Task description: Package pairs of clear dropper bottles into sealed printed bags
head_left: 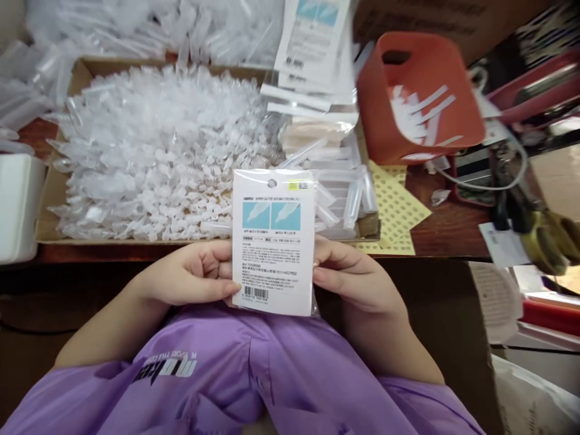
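Observation:
Between my two hands I hold up a packaged card (276, 254) in a clear plastic sleeve, its printed back with two blue pictures and a barcode facing me. My left hand (197, 275) pinches its left edge, thumb in front near the lower corner. On the right edge my right hand (351, 275) grips it, with the thumb in front and fingers partly behind. Just beyond the card is a cardboard box (136, 240) heaped with small clear and white plastic pieces (167, 139). Whatever lies behind the card is hidden.
An orange bin (371, 115) holding white paper strips stands at the back right. Printed cards (312, 45) in plastic lie behind the box. Yellow sticker sheets (399, 211) rest on the wooden table by scissors (537, 241). A white container (20, 208) is at far left.

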`<state>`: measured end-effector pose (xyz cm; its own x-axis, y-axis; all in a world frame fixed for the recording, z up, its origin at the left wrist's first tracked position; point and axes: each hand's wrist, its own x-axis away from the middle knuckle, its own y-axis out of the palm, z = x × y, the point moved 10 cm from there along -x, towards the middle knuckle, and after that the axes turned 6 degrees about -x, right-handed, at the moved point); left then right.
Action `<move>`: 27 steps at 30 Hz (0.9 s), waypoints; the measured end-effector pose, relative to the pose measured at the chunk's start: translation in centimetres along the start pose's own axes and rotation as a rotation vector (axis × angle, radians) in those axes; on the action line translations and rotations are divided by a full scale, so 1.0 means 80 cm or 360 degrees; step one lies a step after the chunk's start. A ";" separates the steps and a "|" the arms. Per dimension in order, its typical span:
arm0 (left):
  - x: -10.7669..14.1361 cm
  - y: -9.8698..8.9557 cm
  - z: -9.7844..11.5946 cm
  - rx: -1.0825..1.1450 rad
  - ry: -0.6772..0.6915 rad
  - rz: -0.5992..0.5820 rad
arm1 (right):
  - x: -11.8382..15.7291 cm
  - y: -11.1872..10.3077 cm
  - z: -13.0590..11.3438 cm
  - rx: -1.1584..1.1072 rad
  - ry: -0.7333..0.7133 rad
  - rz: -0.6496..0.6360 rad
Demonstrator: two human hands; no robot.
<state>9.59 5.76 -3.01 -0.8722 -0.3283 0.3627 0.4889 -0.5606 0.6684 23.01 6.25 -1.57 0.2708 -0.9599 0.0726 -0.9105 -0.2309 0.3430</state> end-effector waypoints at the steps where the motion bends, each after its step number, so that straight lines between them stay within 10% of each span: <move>1: -0.002 -0.001 0.007 -0.0008 0.0034 0.0009 | -0.003 -0.001 -0.010 0.0091 -0.0001 -0.0024; 6: -0.010 -0.003 0.027 -0.0017 0.0127 -0.0018 | -0.015 -0.004 -0.053 0.0274 -0.0034 -0.0122; 10: -0.003 -0.010 0.033 -0.0003 0.0157 0.0125 | -0.034 -0.041 -0.098 0.0158 -0.0144 0.0179; 20: 0.047 -0.038 0.023 -0.0460 -0.0008 0.0589 | -0.158 -0.187 -0.382 0.0539 -0.0936 0.0975; 27: 0.057 -0.041 0.031 -0.1059 0.0012 0.0477 | -0.204 -0.180 -0.327 0.1135 -0.0363 0.1011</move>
<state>3.97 8.01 -1.90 -0.7003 -0.5442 0.4619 0.6153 -0.7883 0.0040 39.91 29.45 16.82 -0.3330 -0.9292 -0.1604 -0.8614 0.3690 -0.3489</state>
